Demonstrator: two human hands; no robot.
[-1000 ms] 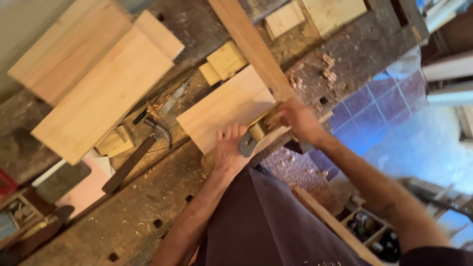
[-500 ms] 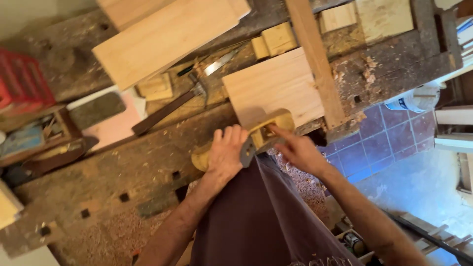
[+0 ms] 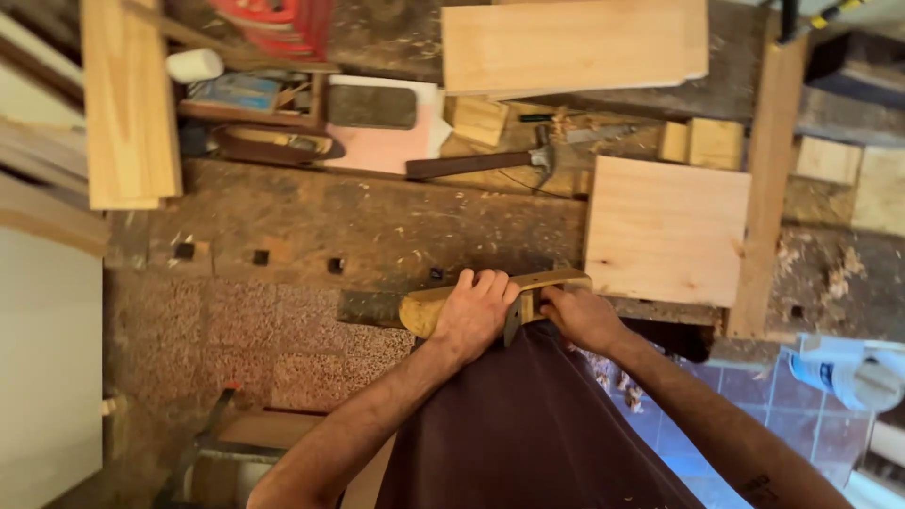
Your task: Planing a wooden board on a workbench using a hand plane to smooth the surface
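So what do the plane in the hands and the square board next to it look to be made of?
Plane: yellowish wood body, smooth, with a dark blade, probably metal. Square board: pale bare wood, visible grain, looks unfinished. Left hand and right hand both grip the plane.

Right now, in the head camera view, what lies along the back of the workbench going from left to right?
Long plank → white cup → dark flat block → hammer → two small wood blocks → upright wooden strip.

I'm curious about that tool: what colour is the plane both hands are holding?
The wooden plane is pale yellowish tan with a dark metal blade, seen best in the head view.
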